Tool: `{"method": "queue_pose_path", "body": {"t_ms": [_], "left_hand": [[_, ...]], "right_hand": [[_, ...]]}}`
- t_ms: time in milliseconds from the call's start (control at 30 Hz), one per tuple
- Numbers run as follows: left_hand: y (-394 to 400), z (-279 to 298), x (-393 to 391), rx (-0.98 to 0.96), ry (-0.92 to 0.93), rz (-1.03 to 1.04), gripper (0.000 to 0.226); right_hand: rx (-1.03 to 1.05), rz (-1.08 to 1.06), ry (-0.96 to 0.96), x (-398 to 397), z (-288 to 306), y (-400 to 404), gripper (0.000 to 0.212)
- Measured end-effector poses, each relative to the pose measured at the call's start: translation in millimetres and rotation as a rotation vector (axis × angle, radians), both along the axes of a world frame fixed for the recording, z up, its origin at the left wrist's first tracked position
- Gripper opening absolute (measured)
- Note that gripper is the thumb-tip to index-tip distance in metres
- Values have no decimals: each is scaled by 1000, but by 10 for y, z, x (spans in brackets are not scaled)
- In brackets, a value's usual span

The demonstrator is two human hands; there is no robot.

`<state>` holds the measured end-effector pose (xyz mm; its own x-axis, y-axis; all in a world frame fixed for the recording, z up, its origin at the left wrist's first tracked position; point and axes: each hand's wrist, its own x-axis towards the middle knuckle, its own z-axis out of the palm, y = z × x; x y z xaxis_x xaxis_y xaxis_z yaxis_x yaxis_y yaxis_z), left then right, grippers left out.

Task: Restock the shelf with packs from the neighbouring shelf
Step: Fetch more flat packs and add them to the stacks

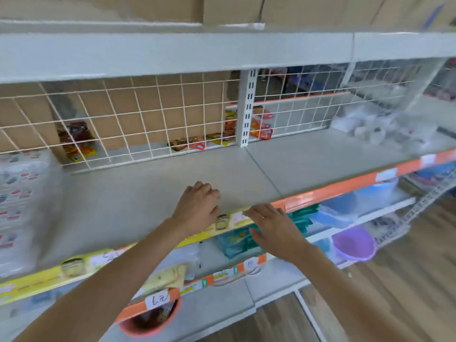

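A bare grey shelf board point(153, 193) stretches in front of me at chest height. My left hand point(198, 207) hovers over its front edge, fingers loosely curled, holding nothing. My right hand point(272, 227) is just off the front edge by the price strip, fingers spread and empty. A stack of white wrapped packs point(21, 206) stands at the shelf's left end. Clear plastic packs point(385, 130) lie blurred on the neighbouring shelf to the right.
A white wire grid point(123, 122) backs the shelf, with snack packets point(76, 140) and cardboard boxes behind it. Below hang teal packs point(240, 240), a purple bowl point(354, 244) and a pink bowl point(150, 319). Wooden floor lies to the right.
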<state>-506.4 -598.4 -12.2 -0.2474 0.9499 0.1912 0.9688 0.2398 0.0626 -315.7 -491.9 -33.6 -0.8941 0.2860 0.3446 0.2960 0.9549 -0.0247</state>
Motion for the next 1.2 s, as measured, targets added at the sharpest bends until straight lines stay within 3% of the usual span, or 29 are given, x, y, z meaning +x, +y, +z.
{"method": "queue_pose_path", "body": {"t_ms": [267, 500, 833, 1033, 1200], "left_hand": [[1197, -131, 1104, 22, -66, -246, 39], [2292, -212, 1582, 43, -142, -369, 41], [4077, -226, 1902, 50, -247, -331, 55], [4702, -289, 2019, -15, -249, -320, 65], [5094, -312, 2075, -34, -231, -279, 51]], "right_hand": [[-12, -310, 123, 1230, -84, 755, 38], [-81, -410, 183, 1705, -187, 1477, 42], [-60, -466, 90, 1977, 118, 3409, 38], [-175, -468, 129, 2022, -122, 4053, 38], [-190, -460, 124, 2084, -199, 4623, 38]]}}
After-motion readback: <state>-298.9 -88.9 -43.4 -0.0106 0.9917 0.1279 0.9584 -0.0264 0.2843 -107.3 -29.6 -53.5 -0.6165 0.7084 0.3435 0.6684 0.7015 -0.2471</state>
